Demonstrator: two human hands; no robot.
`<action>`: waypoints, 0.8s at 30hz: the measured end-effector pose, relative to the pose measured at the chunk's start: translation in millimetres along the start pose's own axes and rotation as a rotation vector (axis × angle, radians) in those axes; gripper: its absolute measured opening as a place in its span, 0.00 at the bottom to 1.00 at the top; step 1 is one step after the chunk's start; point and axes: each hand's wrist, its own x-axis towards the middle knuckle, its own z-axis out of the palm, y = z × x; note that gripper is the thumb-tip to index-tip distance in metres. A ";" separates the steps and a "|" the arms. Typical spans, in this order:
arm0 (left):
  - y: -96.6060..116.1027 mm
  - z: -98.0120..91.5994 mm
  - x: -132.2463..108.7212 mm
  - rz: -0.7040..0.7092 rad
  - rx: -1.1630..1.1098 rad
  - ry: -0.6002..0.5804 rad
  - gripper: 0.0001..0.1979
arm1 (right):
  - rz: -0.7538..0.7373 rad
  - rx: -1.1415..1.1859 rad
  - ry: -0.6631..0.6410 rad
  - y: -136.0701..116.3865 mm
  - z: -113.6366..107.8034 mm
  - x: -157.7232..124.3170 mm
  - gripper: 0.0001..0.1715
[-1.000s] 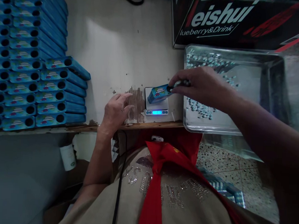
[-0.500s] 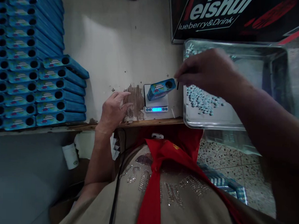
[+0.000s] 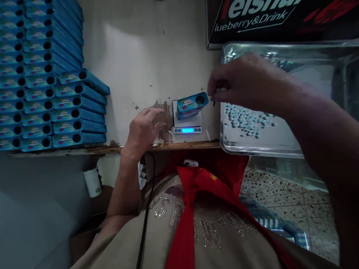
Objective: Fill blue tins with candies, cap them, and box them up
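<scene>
A blue candy box (image 3: 190, 106) with a round dark hole in its upper face lies tilted on a small digital scale (image 3: 194, 122), whose display glows blue. Just right of the box's hole is my right hand (image 3: 241, 82), fingers curled around a few pale candies (image 3: 221, 89). Under that wrist, pale blue candies (image 3: 247, 121) lie loose in a clear plastic tray (image 3: 274, 151). My left hand (image 3: 144, 127) rests at the table edge left of the scale, fingers spread and nothing in them.
Stacks of blue boxes (image 3: 79, 113) stand on the left of the table (image 3: 135, 49). A black carton (image 3: 261, 27) borders the tray at the back. Below the table edge are a white cup (image 3: 92, 183) and, at lower right, wrapped blue packs (image 3: 278, 224).
Pale candies now show between my right fingers, and that hand is slightly closer to the box's hole. The view has shifted a little; the box stays on the scale.
</scene>
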 end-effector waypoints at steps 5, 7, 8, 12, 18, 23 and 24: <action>-6.9 -4.6 -1.9 -0.008 0.022 -0.015 0.15 | -0.063 -0.293 -0.146 -35.1 -0.6 10.2 0.14; -11.7 -6.1 -3.5 -0.020 0.038 -0.024 0.15 | -0.093 -0.403 -0.211 -42.5 0.5 10.3 0.18; -13.4 -6.4 -4.1 -0.025 0.044 -0.028 0.15 | -0.110 -0.447 -0.225 -44.7 0.8 9.8 0.21; -14.3 -5.8 -4.3 -0.030 0.050 -0.034 0.14 | -0.071 -0.421 -0.162 -40.5 -1.2 4.9 0.19; -14.5 -11.2 -4.5 -0.019 0.052 0.001 0.13 | 0.165 -0.388 0.041 35.6 13.7 -19.8 0.13; -24.6 -16.3 -5.0 -0.014 0.073 0.051 0.13 | 0.240 -0.195 0.015 118.3 57.7 -48.3 0.21; -24.5 -16.5 -4.0 -0.010 0.077 0.049 0.13 | 0.212 -0.166 0.035 126.6 66.4 -51.9 0.25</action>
